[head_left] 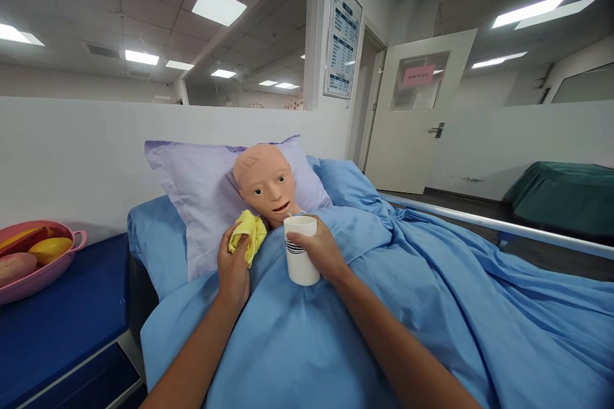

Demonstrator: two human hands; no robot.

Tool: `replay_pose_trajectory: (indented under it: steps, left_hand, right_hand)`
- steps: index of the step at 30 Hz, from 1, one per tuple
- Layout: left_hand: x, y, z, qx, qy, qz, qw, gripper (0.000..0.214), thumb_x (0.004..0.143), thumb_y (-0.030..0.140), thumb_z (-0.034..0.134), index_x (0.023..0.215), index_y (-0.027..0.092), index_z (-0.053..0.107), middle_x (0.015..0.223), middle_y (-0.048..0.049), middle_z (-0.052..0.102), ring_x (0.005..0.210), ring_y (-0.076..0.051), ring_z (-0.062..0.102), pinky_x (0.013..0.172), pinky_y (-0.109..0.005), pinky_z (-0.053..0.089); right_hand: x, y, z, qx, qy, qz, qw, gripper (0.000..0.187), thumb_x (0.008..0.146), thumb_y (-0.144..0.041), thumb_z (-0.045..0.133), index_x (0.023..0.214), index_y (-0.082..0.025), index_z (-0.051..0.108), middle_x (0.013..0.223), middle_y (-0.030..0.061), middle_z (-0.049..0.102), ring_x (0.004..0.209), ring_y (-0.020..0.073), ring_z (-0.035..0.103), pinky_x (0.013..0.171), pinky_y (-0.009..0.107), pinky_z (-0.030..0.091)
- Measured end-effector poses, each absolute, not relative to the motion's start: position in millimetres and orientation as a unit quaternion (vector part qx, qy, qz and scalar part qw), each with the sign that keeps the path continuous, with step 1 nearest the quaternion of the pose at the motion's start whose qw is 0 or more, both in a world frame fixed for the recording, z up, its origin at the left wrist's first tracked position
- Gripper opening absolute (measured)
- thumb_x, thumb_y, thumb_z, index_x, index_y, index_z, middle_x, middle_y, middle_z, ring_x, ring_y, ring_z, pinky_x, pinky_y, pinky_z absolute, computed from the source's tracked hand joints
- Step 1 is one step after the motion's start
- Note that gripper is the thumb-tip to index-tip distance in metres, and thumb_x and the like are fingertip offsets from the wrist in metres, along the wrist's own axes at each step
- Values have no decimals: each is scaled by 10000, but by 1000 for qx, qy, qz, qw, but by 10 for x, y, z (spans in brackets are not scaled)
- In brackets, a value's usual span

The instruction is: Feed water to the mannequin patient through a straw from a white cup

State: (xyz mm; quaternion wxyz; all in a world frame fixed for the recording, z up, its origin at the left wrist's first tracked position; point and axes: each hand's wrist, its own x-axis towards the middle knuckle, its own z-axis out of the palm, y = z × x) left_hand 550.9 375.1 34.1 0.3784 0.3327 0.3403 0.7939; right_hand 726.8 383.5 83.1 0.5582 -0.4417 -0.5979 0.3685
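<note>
A training manikin (265,180) lies in a bed with its head on a lilac pillow (201,192), covered to the chin by a blue sheet (384,307). My right hand (320,250) is closed round a white cup (300,254) held just below the manikin's mouth; a thin straw runs from the cup to the lips. My left hand (234,265) is closed on a bunched yellow cloth (248,234) held beside the manikin's chin and neck.
A blue bedside cabinet (62,326) at the left carries a pink basin (57,265) of fruit. A metal bed rail (499,225) runs along the far side. Beyond it stand a green-covered bed (561,195) and a white door (412,115).
</note>
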Motion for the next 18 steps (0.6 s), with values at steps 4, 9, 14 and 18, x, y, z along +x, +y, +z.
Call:
replay_pose_trajectory:
  steps: [4,9,14,18]
  left_hand:
    - [5480,3785,215,315,351,796,378,467,755,363,788,1187,258,645,1198,-53,679,1103,-224,652,995,-361,511]
    - [5475,3832,47,320,360,790,380,488,742,374,794,1189,251,641,1177,-55,683,1084,-227,652,967,-356,520]
    - [5468,3834,-6,333,357,784,384,507,754,404,776,1214,252,625,1194,-58,677,1092,-237,652,949,-359,536]
    - [5461,3820,-15,339,348,778,398,495,765,418,772,1212,260,626,1187,-55,680,1085,-229,655,945,-355,538]
  right_hand:
    - [7289,3848,823,-443,-587,392,553,475,667,-399,774,1061,-178,628,1026,54,722,947,249,676,791,346,524]
    - [7282,3853,803,-435,-580,410,554,501,684,-394,767,1112,-176,625,1052,54,723,933,240,679,778,347,531]
    - [7276,3857,789,-442,-583,394,556,480,670,-387,778,1075,-174,636,1031,57,732,949,251,684,784,350,533]
    - [7277,3862,778,-439,-584,395,557,479,669,-388,776,1081,-187,638,1046,51,728,950,245,682,772,339,538]
